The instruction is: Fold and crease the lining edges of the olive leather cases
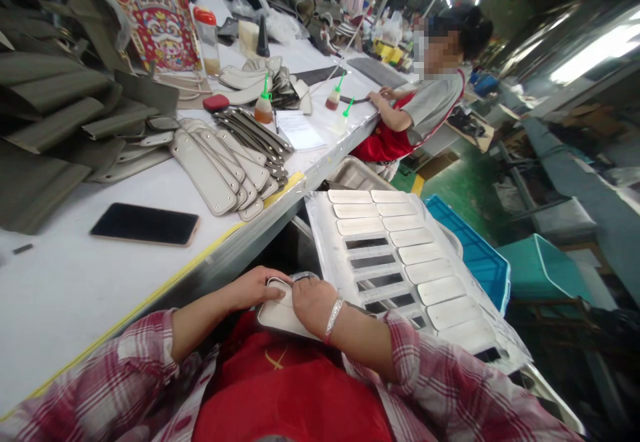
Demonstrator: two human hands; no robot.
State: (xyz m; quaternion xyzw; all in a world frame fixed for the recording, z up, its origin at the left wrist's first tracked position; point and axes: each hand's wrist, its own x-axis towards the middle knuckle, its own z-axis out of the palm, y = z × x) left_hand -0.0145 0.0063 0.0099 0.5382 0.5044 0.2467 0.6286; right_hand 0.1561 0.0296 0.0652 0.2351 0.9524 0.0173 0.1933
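Low in front of my red apron, both hands are at a pale, round-ended panel [281, 315]. My left hand [257, 290] grips its upper left end, thumb on the face and fingers behind the edge. My right hand [314, 302], with a bracelet at the wrist, lies over the panel's middle, its fingers curled at the upper edge beside my left fingertips. Whatever is under those right fingers is hidden. Just behind the hands shows a greyish rounded edge [304, 275]. To the right, a white board [325, 242] carries rows of similar pale oblong pieces [434, 291].
On the table at left lie a phone [145, 224], stacked grey strips with rivets [207, 172] and dark folded panels [45, 109]. Green-tipped bottles [263, 107] stand farther back. A co-worker [425, 102] works at the table's far side. Blue crates [470, 249] stand right of the board.
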